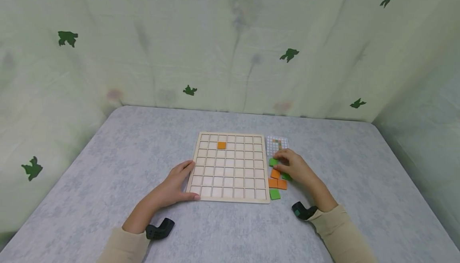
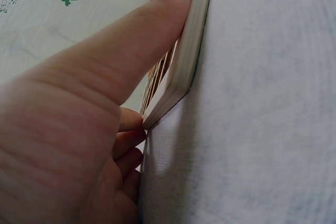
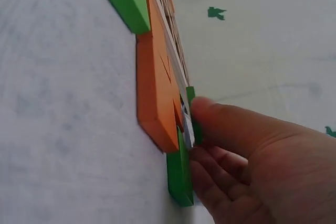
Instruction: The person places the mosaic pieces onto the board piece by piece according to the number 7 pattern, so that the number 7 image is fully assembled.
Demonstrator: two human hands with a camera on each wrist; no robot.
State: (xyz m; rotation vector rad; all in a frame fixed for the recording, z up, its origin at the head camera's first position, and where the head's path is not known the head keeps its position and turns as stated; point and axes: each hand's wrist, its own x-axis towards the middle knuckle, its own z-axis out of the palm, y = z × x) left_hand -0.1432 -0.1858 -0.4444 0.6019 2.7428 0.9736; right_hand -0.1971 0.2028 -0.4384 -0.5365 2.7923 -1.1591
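A light wooden grid board [image 1: 230, 201] lies in the middle of the table. My left hand [image 1: 173, 185] rests at its near left corner, thumb laid straight on the front edge and fingers against the left side. One orange tile [image 1: 221, 145] sits in a cell of the second row from the back. Right of the board, my right hand [image 1: 294, 167] pinches a green tile [image 1: 272, 162] between thumb and fingers; in the right wrist view this tile [image 3: 195, 127] shows edge-on at the thumb tip. Another green tile [image 3: 180, 174] lies under the fingers.
Beside the board's right edge lie several loose tiles: orange tiles [image 1: 273, 183] and a green tile [image 1: 274, 194] at the near end. A small printed pattern card [image 1: 272, 147] lies just beyond the right hand. A pale curtain [image 1: 215, 55] hangs behind the table.
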